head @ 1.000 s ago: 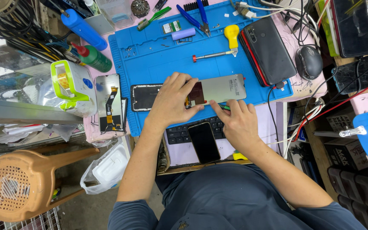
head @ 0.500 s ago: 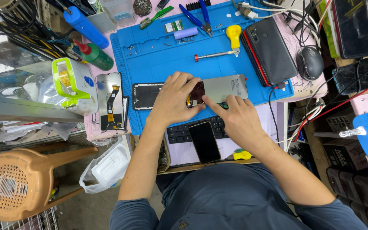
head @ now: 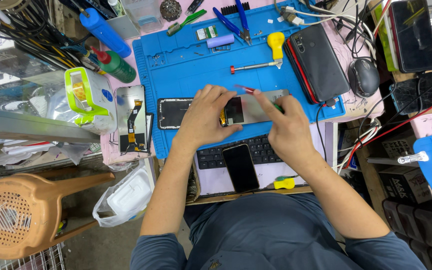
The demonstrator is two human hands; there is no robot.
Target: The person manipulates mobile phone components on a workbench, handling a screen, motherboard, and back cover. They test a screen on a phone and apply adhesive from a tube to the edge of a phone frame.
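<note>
A: Nearest the person, what lies there?

B: A dark phone (head: 240, 167) sits face up on a keyboard (head: 256, 150), with a small yellow tool (head: 284, 183) just to its right at the desk edge.

A: And the hands?

B: Just beyond, on the blue mat (head: 186, 60). The left hand (head: 203, 120) is spread flat, pressing down an opened phone (head: 246, 109), thumb against its near edge. The right hand (head: 287, 125) is half curled, forefinger stretched out, pinching a thin red-tipped tool (head: 248, 90) over the phone's far edge.

A: Does anything block the view of it?

B: Both hands cover its middle and right end; a black frame (head: 172, 113) pokes out left of the left hand.

A: What crowds the sides?

B: Left, off the mat, a screen part (head: 131, 117) and a white-and-green dispenser (head: 88, 97). Right, a black phone (head: 318, 62) on a red one, then a mouse (head: 364, 77) amid cables.

A: Farther back?

B: A yellow-handled screwdriver (head: 263, 62), blue pliers (head: 236, 22), a green brush (head: 186, 21), a green bottle (head: 116, 66) and a blue bottle (head: 103, 31).
</note>
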